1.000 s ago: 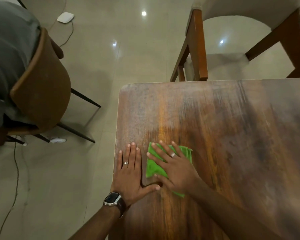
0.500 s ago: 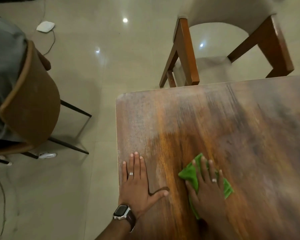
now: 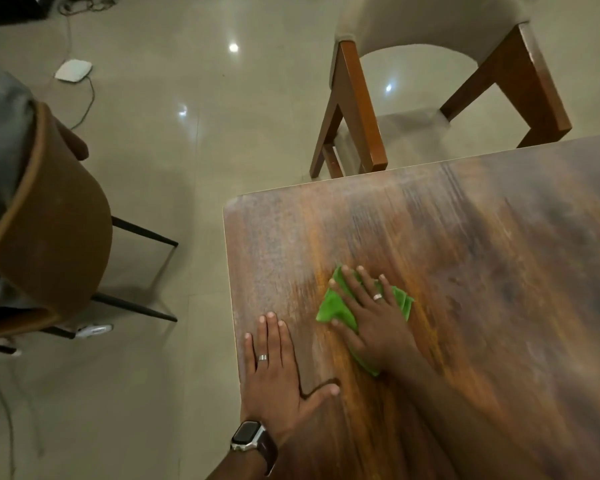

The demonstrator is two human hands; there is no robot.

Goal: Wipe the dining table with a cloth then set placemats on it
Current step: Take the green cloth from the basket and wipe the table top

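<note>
- While our flat, spread right hand (image 3: 374,317) presses the folded green cloth (image 3: 336,306) underneath it, unwiped brown wooden worktop (image 3: 482,271) stretches rightward.
- Our left hand (image 3: 278,368) rests flat, empty, beside it.

The dining table (image 3: 482,271) is dark, streaky brown wood with a rounded far-left corner and a thin pale edge. A folded bright green cloth (image 3: 336,306) lies flat on its near-left part, close to the left edge, partly covered by a spread hand.
</note>
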